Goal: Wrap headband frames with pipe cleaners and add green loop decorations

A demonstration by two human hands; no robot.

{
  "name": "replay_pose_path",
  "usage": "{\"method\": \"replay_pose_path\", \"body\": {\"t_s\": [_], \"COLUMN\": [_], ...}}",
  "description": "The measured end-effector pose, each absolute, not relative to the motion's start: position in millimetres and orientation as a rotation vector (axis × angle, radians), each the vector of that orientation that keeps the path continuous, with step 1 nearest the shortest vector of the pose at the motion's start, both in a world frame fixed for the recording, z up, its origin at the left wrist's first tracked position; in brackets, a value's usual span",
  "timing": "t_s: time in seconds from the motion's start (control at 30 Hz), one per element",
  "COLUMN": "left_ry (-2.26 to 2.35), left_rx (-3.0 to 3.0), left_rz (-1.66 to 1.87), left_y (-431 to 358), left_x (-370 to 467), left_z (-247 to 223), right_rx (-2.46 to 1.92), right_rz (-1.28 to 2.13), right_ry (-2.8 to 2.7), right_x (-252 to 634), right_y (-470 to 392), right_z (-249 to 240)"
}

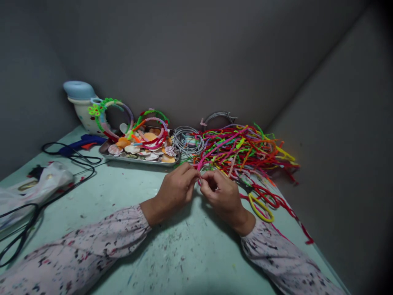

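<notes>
Over the middle of the pale green table, my left hand (179, 186) and my right hand (222, 196) meet at their fingertips. Both are closed in a pinch on a pink pipe cleaner (200, 164), whose upper part rises just behind the fingers. Part of it is hidden by the fingertips. Right behind my hands lies a large heap of coloured pipe cleaners (236, 147). A coil of grey wire (188, 139) sits to its left. Scissors with yellow handles (260, 208) rest beside my right wrist.
A metal tray (138, 161) of shells holds fuzzy coloured rings (153, 143). Behind it at left stands a blue-topped container (80, 91). A blue glue gun (81, 142), black cable (81, 182) and plastic bag (50, 180) lie on the left. Walls border the table (184, 254).
</notes>
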State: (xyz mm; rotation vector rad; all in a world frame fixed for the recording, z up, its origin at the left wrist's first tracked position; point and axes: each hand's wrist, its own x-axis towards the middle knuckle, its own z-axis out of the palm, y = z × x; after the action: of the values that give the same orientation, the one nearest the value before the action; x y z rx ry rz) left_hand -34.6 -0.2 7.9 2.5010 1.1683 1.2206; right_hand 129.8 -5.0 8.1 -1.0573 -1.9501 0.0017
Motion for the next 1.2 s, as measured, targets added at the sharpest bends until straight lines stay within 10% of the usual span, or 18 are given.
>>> {"method": "replay_pose_path", "body": {"t_s": [1.2], "left_ry": [1.39], "left_rx": [2.329], "left_rz": [0.79], "left_y": [-3.1], "left_x": [-30.8], "left_z": [36.6], "right_rx": [-0.839], "right_rz": [-0.455], "right_ry": [-2.223], "right_x": [144.5], "right_y": [-1.4], "right_z": [1.8]}}
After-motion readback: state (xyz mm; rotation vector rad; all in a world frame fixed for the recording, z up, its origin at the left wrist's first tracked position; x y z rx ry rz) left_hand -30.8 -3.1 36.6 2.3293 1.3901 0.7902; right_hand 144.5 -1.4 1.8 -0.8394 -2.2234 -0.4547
